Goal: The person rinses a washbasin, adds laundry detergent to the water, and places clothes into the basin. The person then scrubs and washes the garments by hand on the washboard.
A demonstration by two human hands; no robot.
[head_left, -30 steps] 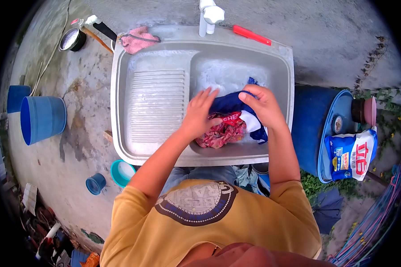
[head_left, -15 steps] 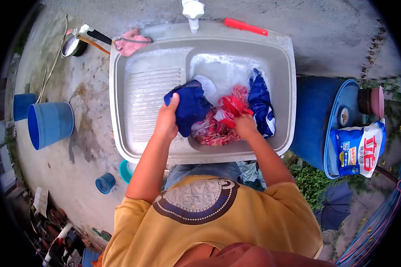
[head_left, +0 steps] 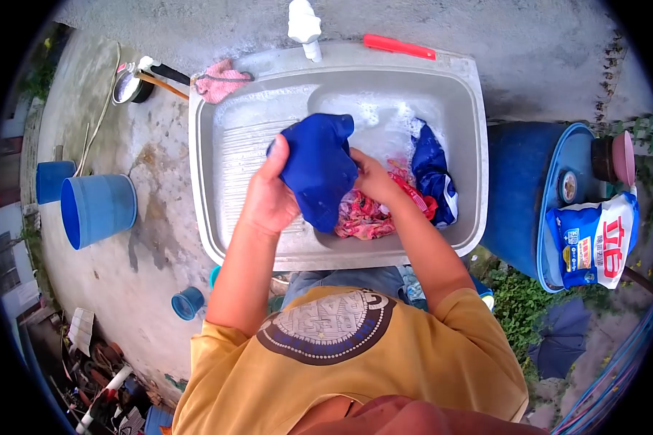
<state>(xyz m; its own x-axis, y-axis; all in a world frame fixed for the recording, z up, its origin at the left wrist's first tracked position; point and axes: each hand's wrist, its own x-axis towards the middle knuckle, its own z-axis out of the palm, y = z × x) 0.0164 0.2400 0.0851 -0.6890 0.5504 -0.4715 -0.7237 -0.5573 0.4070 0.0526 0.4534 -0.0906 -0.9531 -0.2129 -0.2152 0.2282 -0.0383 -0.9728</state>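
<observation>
A dark blue wet garment [head_left: 318, 170] is held up over the sink [head_left: 326, 259], between its ribbed washboard side and its basin. My left hand [head_left: 270, 192] is closed on the garment's left side, thumb in front. My right hand [head_left: 372, 180] grips its right edge, with the fingertips hidden behind the cloth. Below, a red and pink patterned cloth [head_left: 366, 217] lies bunched in the basin. Along the basin's right wall rests another blue garment [head_left: 429, 163] with white parts. Suds float at the back of the basin.
A white tap [head_left: 304, 27], a red-handled tool [head_left: 399, 46] and a pink rag [head_left: 220, 81] are at the sink's back edge. Right stands a blue barrel [head_left: 515, 196] with a detergent bag [head_left: 595, 239] on it. Blue buckets [head_left: 101, 210] stand left.
My right hand has let go of the red cloth and moved left to the blue garment. The blue garment is lifted and spread wider. The view has shifted slightly.
</observation>
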